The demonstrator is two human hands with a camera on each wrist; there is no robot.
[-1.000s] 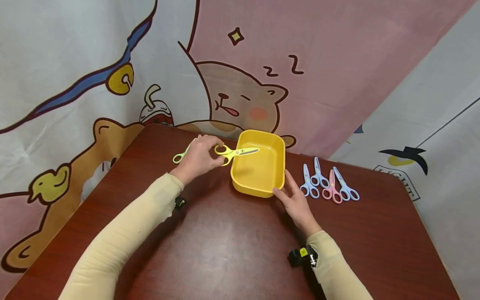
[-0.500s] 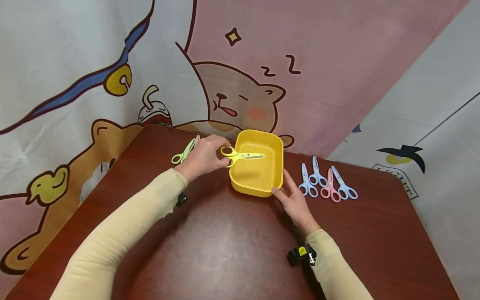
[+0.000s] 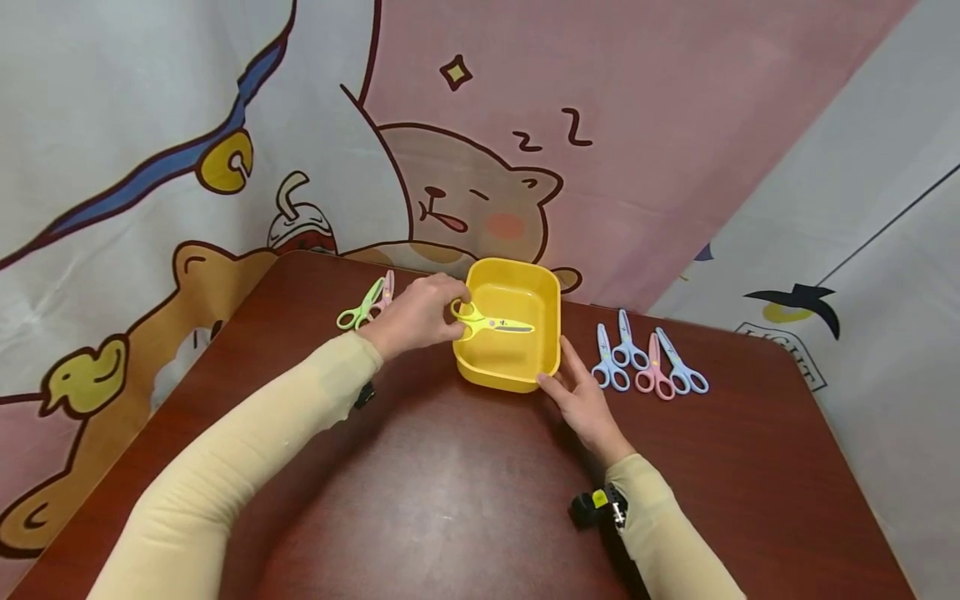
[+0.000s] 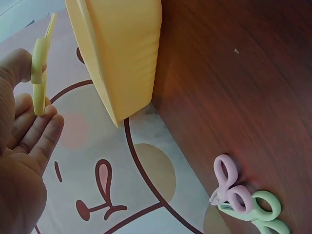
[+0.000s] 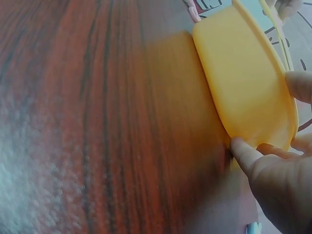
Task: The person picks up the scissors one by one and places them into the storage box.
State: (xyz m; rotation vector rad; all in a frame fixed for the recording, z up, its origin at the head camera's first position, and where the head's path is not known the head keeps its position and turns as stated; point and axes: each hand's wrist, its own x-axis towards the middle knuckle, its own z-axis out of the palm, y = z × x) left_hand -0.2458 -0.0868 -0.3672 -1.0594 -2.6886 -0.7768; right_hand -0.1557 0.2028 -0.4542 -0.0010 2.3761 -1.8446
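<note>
My left hand [image 3: 423,315] pinches a pair of yellow scissors [image 3: 495,323] by the finger loops. The blades point right, over the inside of a yellow box [image 3: 505,383]. In the left wrist view, the scissors [image 4: 40,78] appear edge-on between thumb and fingers, apart from the box's outer wall [image 4: 122,44]. At the box's near right corner, my right hand [image 3: 585,408] holds the box, thumb on the near side and fingers along the right side. Close by, the right wrist view has this hand [image 5: 282,180] against the box wall [image 5: 243,78].
Green scissors [image 3: 360,307] and pink scissors [image 3: 385,293] lie left of the box, partly behind my left hand. To the right lie several scissors: blue ones [image 3: 681,362] and a pink pair [image 3: 655,371]. A patterned curtain [image 3: 480,192] hangs behind the brown table [image 3: 450,492].
My left hand has carried the yellow scissors rightward and slightly nearer over the box. More of the green and pink scissors on the left now shows. The right hand stays at the box corner.
</note>
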